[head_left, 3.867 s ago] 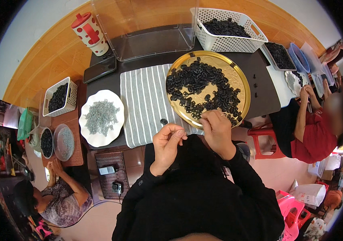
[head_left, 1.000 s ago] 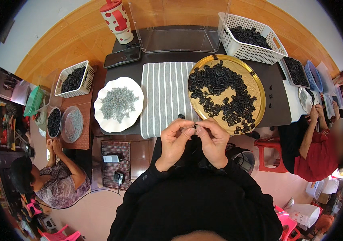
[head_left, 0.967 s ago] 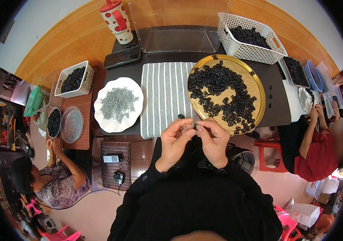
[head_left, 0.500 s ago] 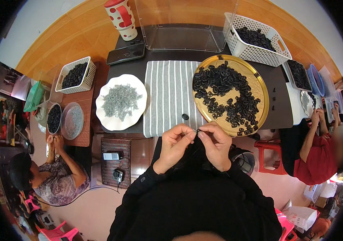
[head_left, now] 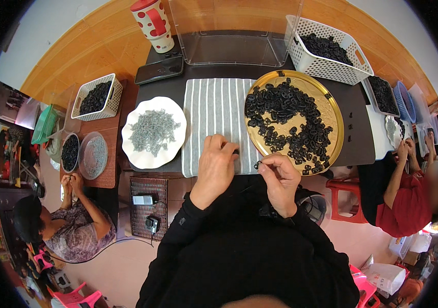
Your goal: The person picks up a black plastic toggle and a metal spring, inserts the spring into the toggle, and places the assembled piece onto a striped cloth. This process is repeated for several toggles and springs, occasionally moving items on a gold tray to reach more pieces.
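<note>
My left hand [head_left: 216,165] is at the near part of the grey-and-white striped cloth [head_left: 213,108]. Its fingers are curled, with the tips closed on a small black oval plastic piece [head_left: 236,151] that they partly cover. Beside the gold tray's near edge, my right hand [head_left: 281,185] pinches a small black plastic piece with a hole [head_left: 258,165] between thumb and forefinger. A round gold tray [head_left: 336,110] right of the cloth bears many such black pieces [head_left: 280,100]. To the left, a white scalloped plate [head_left: 132,154] carries a heap of small grey clear-looking parts [head_left: 154,131].
Behind the cloth stands a clear plastic box [head_left: 237,49]. A phone [head_left: 159,70] and a red-dotted tumbler [head_left: 153,25] are at the back left. A white basket [head_left: 326,54] of black pieces stands back right. People work at both sides, one in a red shirt [head_left: 403,197].
My hands, together before, have parted. The left has moved up and left onto the black oval piece on the cloth; the right stays near the tray, holding a black piece.
</note>
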`<action>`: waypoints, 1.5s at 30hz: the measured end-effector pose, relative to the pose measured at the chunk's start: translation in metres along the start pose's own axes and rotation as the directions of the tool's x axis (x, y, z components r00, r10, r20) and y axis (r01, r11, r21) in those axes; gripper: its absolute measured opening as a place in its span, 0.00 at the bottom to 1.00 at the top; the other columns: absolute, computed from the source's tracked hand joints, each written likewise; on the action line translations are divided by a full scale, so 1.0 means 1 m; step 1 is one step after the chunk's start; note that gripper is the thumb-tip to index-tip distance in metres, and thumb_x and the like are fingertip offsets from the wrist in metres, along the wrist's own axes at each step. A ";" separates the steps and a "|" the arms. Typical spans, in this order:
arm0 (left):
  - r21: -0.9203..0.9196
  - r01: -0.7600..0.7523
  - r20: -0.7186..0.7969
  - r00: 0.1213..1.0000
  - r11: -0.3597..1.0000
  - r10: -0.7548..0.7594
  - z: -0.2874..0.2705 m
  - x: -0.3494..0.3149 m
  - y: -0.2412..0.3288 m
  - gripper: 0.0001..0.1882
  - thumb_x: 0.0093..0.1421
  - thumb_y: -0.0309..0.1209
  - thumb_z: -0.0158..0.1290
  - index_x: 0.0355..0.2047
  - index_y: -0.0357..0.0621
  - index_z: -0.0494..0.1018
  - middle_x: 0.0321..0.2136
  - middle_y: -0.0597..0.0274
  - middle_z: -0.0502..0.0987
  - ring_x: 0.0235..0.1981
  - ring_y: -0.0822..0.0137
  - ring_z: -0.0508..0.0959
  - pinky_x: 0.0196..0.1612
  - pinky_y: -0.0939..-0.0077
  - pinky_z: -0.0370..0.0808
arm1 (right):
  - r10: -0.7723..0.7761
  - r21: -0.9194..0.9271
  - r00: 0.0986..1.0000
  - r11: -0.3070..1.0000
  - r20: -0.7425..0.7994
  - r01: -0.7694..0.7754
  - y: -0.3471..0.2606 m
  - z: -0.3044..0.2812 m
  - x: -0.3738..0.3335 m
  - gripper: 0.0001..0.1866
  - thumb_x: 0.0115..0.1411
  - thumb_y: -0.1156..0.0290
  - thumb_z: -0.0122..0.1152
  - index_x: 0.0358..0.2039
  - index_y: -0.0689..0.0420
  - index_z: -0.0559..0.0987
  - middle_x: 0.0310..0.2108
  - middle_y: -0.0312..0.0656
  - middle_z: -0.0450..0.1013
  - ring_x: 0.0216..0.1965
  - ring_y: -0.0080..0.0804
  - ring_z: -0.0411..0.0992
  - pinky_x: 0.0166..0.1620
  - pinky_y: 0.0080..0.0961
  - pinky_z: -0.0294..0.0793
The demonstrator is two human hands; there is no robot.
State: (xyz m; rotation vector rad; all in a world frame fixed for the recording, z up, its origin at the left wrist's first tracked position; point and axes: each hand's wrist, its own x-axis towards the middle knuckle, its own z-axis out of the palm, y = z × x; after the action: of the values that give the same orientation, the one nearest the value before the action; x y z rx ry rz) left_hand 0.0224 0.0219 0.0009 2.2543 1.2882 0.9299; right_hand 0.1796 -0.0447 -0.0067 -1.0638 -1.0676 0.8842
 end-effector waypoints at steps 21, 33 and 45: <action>-0.942 0.329 0.283 0.888 0.072 -0.363 -0.002 -0.023 -0.010 0.11 0.62 0.21 0.52 0.44 0.33 0.76 0.31 0.54 0.81 0.29 0.72 0.79 0.29 0.84 0.73 | -0.075 -0.091 0.995 0.993 0.063 0.081 0.013 0.024 0.007 0.05 0.55 0.85 0.58 0.33 0.64 0.74 0.28 0.36 0.70 0.27 0.19 0.66 0.32 0.16 0.66; -0.959 0.246 0.175 0.904 0.140 -0.389 0.008 -0.027 -0.006 0.11 0.60 0.20 0.54 0.44 0.33 0.76 0.32 0.53 0.81 0.29 0.70 0.79 0.30 0.82 0.75 | -0.093 -0.108 0.995 0.989 0.034 0.096 0.011 0.028 0.006 0.04 0.55 0.85 0.58 0.32 0.64 0.74 0.28 0.36 0.70 0.28 0.19 0.67 0.32 0.16 0.67; -0.956 0.204 0.099 0.901 0.211 -0.423 0.018 -0.034 0.008 0.13 0.58 0.17 0.55 0.44 0.34 0.77 0.32 0.59 0.79 0.30 0.75 0.77 0.33 0.83 0.75 | -0.096 -0.039 0.994 0.995 -0.047 0.094 0.014 0.033 0.005 0.05 0.56 0.86 0.58 0.33 0.65 0.75 0.30 0.37 0.71 0.29 0.18 0.68 0.33 0.15 0.69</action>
State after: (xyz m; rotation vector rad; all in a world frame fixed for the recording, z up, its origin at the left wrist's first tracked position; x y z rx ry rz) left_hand 0.0279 -0.0121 -0.0191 0.8709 0.7675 1.2809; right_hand 0.1486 -0.0286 -0.0149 -1.0512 -1.0883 0.7618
